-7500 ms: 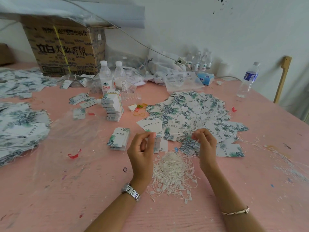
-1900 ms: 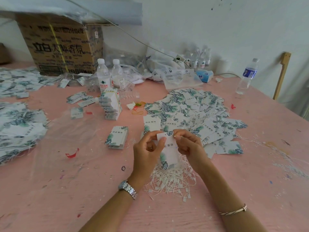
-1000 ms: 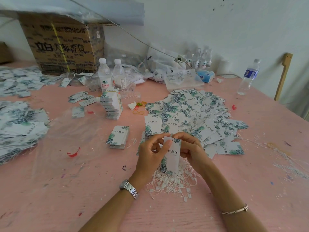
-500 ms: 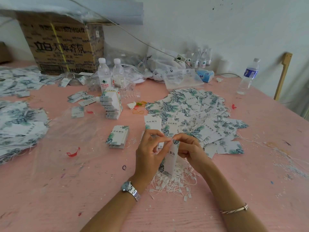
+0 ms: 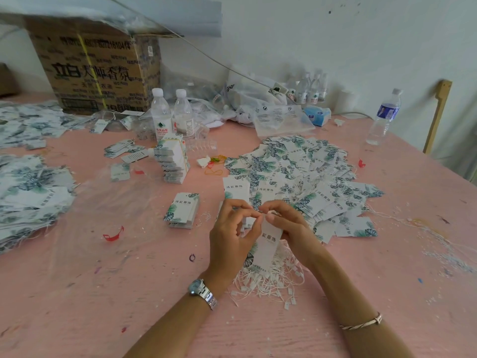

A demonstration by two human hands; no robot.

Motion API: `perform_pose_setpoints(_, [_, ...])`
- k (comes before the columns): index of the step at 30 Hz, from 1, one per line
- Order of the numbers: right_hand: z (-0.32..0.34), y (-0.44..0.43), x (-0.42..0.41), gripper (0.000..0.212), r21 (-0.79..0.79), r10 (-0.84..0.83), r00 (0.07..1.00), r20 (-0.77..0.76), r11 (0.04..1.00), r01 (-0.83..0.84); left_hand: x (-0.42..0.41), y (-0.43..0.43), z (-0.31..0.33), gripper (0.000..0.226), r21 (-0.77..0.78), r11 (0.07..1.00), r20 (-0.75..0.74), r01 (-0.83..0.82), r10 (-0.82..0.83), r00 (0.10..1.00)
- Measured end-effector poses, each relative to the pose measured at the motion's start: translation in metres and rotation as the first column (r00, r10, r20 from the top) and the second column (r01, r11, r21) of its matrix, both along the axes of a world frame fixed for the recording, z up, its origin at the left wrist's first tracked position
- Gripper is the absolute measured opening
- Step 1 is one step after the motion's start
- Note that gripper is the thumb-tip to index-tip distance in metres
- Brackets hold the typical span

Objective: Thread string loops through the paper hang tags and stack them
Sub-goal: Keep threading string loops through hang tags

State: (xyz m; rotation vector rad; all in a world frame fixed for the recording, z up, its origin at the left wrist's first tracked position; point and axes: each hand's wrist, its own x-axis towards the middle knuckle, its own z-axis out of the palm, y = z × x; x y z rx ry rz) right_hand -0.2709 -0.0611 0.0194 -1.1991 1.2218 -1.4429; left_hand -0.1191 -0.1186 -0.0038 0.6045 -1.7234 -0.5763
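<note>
My left hand [image 5: 232, 236] and my right hand [image 5: 289, 228] meet fingertip to fingertip at the top edge of one white hang tag [image 5: 267, 244] with green leaf print, which hangs down between them. Both hands pinch at its top; the string there is too thin to make out. Beneath the hands lies a heap of white string loops [image 5: 268, 280]. A wide spread of loose tags [image 5: 304, 177] covers the table just beyond. A small neat stack of tags [image 5: 182, 210] lies to the left of my left hand.
A taller banded tag stack [image 5: 173, 161] stands further back, with two water bottles [image 5: 170, 115] behind it and a cardboard box [image 5: 95, 71] at the back left. More tags [image 5: 31, 192] pile along the left edge. Another bottle [image 5: 384, 117] stands far right on the pink table [image 5: 129, 293].
The hands picked up a tag from the spread and brought it over the string heap. In the last second the tag has tilted edge-on while the fingertips closed tighter at its top.
</note>
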Motion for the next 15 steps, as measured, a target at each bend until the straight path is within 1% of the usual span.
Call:
perform_pose_setpoints(2, [0.001, 0.0, 0.002, 0.005, 0.007, -0.019, 1.0, -0.007, 1.0, 0.019, 0.0, 0.0, 0.0, 0.016, -0.005, 1.0, -0.002, -0.008, 0.008, 1.0])
perform_pose_setpoints(3, [0.001, 0.0, 0.002, 0.004, 0.007, -0.032, 0.999, -0.006, 0.999, 0.032, 0.0, -0.001, 0.0, 0.015, -0.009, 1.0, 0.0, -0.013, 0.013, 1.0])
perform_pose_setpoints(6, [0.001, 0.0, 0.002, 0.005, 0.003, -0.057, 0.998, 0.006, 0.998, 0.057, 0.001, -0.001, 0.0, 0.011, -0.034, 0.999, 0.02, -0.03, 0.031, 0.999])
perform_pose_setpoints(8, [0.002, 0.0, 0.002, 0.005, 0.007, -0.067, 0.998, 0.013, 0.998, 0.067, 0.002, -0.001, 0.001, 0.015, -0.094, 0.992, 0.027, -0.079, 0.082, 0.996])
perform_pose_setpoints(10, [0.002, 0.0, 0.002, 0.006, 0.015, -0.081, 0.997, 0.015, 0.997, 0.081, 0.008, -0.006, 0.004, 0.02, -0.209, 0.963, 0.007, -0.169, 0.174, 0.985])
perform_pose_setpoints(12, [0.002, 0.0, 0.002, 0.008, 0.019, -0.09, 0.996, 0.019, 0.996, 0.09, 0.017, -0.017, 0.009, 0.021, -0.314, 0.9, -0.014, -0.303, 0.315, 0.949])
perform_pose_setpoints(13, [0.003, 0.0, 0.002, 0.009, 0.022, -0.091, 0.996, 0.02, 0.996, 0.09, 0.023, -0.024, 0.011, 0.02, -0.328, 0.863, -0.001, -0.385, 0.407, 0.913])
perform_pose_setpoints(14, [0.003, 0.0, 0.002, 0.009, 0.026, -0.089, 0.996, 0.022, 0.996, 0.089, 0.03, -0.031, 0.013, 0.02, -0.316, 0.823, 0.041, -0.473, 0.51, 0.859])
perform_pose_setpoints(15, [0.003, 0.0, 0.002, 0.009, 0.03, -0.086, 0.996, 0.024, 0.996, 0.085, 0.036, -0.036, 0.015, 0.021, -0.287, 0.78, 0.115, -0.557, 0.605, 0.788])
